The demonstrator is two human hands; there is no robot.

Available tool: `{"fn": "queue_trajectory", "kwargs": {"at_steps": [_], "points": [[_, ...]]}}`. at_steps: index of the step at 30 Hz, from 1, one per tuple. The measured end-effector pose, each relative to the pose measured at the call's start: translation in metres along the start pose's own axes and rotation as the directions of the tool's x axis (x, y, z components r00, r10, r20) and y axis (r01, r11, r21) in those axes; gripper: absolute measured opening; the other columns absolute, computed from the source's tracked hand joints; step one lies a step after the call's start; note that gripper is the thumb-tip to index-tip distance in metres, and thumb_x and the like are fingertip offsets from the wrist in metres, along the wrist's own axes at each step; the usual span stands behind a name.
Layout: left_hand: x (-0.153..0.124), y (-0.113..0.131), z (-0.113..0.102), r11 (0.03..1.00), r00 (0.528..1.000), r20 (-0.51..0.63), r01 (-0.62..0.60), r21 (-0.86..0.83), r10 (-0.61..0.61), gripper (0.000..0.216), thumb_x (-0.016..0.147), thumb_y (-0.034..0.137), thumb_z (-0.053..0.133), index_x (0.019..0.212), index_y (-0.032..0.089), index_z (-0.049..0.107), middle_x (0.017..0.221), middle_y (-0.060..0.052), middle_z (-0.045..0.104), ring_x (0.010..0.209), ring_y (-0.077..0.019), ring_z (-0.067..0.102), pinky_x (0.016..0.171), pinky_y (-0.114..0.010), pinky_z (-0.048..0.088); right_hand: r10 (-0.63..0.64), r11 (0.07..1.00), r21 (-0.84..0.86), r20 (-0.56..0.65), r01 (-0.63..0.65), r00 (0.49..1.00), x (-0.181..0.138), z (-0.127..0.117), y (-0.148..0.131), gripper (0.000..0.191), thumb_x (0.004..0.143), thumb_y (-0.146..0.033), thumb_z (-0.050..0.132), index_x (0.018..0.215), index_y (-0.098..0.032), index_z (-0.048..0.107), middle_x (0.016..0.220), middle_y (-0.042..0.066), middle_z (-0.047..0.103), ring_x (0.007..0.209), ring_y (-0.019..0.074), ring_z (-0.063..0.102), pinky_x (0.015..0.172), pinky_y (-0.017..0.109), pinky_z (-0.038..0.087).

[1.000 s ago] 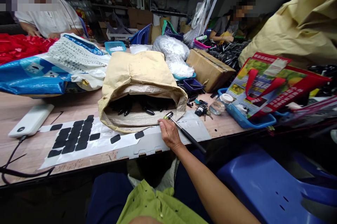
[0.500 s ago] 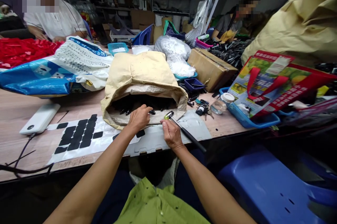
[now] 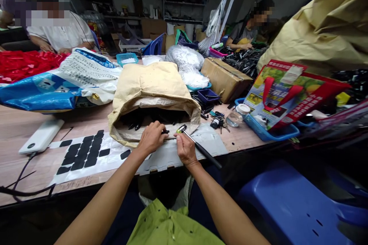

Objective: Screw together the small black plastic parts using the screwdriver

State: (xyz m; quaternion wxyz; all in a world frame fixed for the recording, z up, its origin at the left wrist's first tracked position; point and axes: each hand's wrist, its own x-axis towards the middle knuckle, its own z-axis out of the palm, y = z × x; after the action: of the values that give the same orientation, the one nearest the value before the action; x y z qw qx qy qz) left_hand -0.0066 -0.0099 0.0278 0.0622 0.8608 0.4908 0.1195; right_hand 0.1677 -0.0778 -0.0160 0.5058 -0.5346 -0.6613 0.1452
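Note:
My left hand (image 3: 152,137) is at the mouth of a tan paper sack (image 3: 152,80), fingers curled on a small black piece (image 3: 165,132) that sticks out past the fingertips. Dark pieces (image 3: 137,126) show inside the sack. My right hand (image 3: 186,148) is closed, thumb uppermost, just short of the sack's opening. What it pinches, if anything, I cannot make out. Right beside its fingertips is a small hammer (image 3: 201,148) with a yellow-green face, its black handle slanting toward the table edge. Flattened grey-white cardboard (image 3: 161,157) lies beneath my hands.
On the left are a sheet of black stickers (image 3: 86,151), a white power bank (image 3: 41,136) and a blue-white sack (image 3: 57,87). To the right are keys (image 3: 220,120), a jar (image 3: 236,117), a blue basket (image 3: 270,132) and a cardboard box (image 3: 225,78). Two co-workers sit beyond.
My left hand has drawn back slightly from the sack's mouth, bringing the black piece lower and nearer my right hand. The view has shifted a little. The hammer stays put.

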Motion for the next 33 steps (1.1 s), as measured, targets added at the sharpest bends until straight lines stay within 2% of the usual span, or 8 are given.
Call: {"fn": "queue_trajectory", "kwargs": {"at_steps": [4,7,10,14,19,24,28,33], "points": [[-0.028,0.013,0.017,0.976,0.997,0.006,-0.072,-0.207,0.074,0.018,0.088,0.036,0.072,0.100,0.023,0.066,0.097,-0.004,0.066,0.094,-0.0239,0.058,0.081,-0.035,0.040,0.050,0.997,-0.055,-0.096,-0.056,0.994,-0.001,-0.015,-0.002,0.034,0.104,-0.030,0.038,0.106,-0.018,0.069,0.096,0.007,0.070,0.090,0.0186,0.064,0.086,0.031,0.049],[-0.038,0.008,0.033,0.937,0.999,-0.024,-0.053,-0.346,0.047,0.022,0.085,0.036,0.075,0.100,0.022,0.068,0.098,-0.005,0.067,0.095,-0.0244,0.058,0.083,-0.036,0.041,0.092,0.924,-0.353,-0.163,-0.145,0.982,-0.002,-0.033,0.001,0.024,0.097,-0.030,0.052,0.109,-0.018,0.069,0.099,0.008,0.067,0.097,0.0225,0.058,0.091,0.035,0.043],[-0.040,-0.001,0.041,0.882,0.996,-0.077,-0.071,-0.465,0.040,0.024,0.080,0.031,0.079,0.099,0.021,0.068,0.098,-0.005,0.067,0.097,-0.0242,0.059,0.086,-0.036,0.043,0.241,0.778,-0.580,-0.076,-0.239,0.968,-0.004,-0.048,0.008,0.030,0.088,-0.033,0.068,0.115,-0.021,0.069,0.107,0.008,0.065,0.101,0.0254,0.055,0.087,0.035,0.039],[-0.040,-0.006,0.042,0.851,0.991,-0.125,-0.100,-0.516,0.040,0.018,0.077,0.022,0.077,0.093,0.021,0.070,0.091,-0.004,0.067,0.092,-0.0230,0.059,0.085,-0.036,0.044,0.317,0.729,-0.660,0.092,-0.180,0.944,-0.003,-0.056,0.016,0.020,0.092,-0.026,0.063,0.110,-0.021,0.070,0.104,0.008,0.065,0.099,0.0230,0.055,0.084,0.033,0.038],[-0.039,-0.005,0.045,0.845,0.988,-0.151,-0.106,-0.525,0.029,0.016,0.082,0.024,0.072,0.098,0.021,0.074,0.086,-0.004,0.064,0.090,-0.0228,0.058,0.083,-0.036,0.044,0.263,0.795,-0.578,0.055,-0.184,0.963,-0.006,-0.060,0.007,0.020,0.095,-0.021,0.054,0.109,-0.018,0.068,0.104,0.009,0.064,0.097,0.0231,0.057,0.085,0.034,0.043],[-0.039,-0.005,0.042,0.814,0.986,-0.164,-0.087,-0.574,-0.009,0.021,0.074,0.014,0.073,0.094,0.020,0.069,0.091,-0.003,0.066,0.091,-0.0217,0.059,0.083,-0.035,0.045,0.150,0.960,-0.249,0.059,-0.131,0.987,-0.025,-0.058,-0.017,0.026,0.101,-0.026,0.045,0.114,-0.019,0.066,0.104,0.008,0.064,0.099,0.0210,0.062,0.090,0.034,0.049],[-0.039,-0.006,0.042,0.807,0.987,-0.162,-0.083,-0.585,-0.016,0.015,0.076,0.014,0.072,0.091,0.020,0.071,0.089,-0.003,0.065,0.090,-0.0215,0.059,0.083,-0.034,0.045,0.113,0.985,-0.142,0.103,-0.098,0.988,-0.039,-0.047,-0.031,0.033,0.102,-0.026,0.045,0.129,-0.020,0.062,0.109,0.009,0.066,0.100,0.0201,0.063,0.090,0.033,0.052],[-0.038,-0.007,0.043,0.813,0.986,-0.161,-0.068,-0.579,-0.032,0.015,0.079,0.016,0.071,0.093,0.021,0.074,0.087,-0.004,0.063,0.090,-0.0213,0.058,0.083,-0.034,0.045,0.070,0.992,-0.118,0.124,-0.055,0.990,-0.045,-0.036,-0.039,0.036,0.103,-0.024,0.042,0.133,-0.023,0.063,0.106,0.008,0.066,0.097,0.0189,0.064,0.088,0.032,0.054]]}}
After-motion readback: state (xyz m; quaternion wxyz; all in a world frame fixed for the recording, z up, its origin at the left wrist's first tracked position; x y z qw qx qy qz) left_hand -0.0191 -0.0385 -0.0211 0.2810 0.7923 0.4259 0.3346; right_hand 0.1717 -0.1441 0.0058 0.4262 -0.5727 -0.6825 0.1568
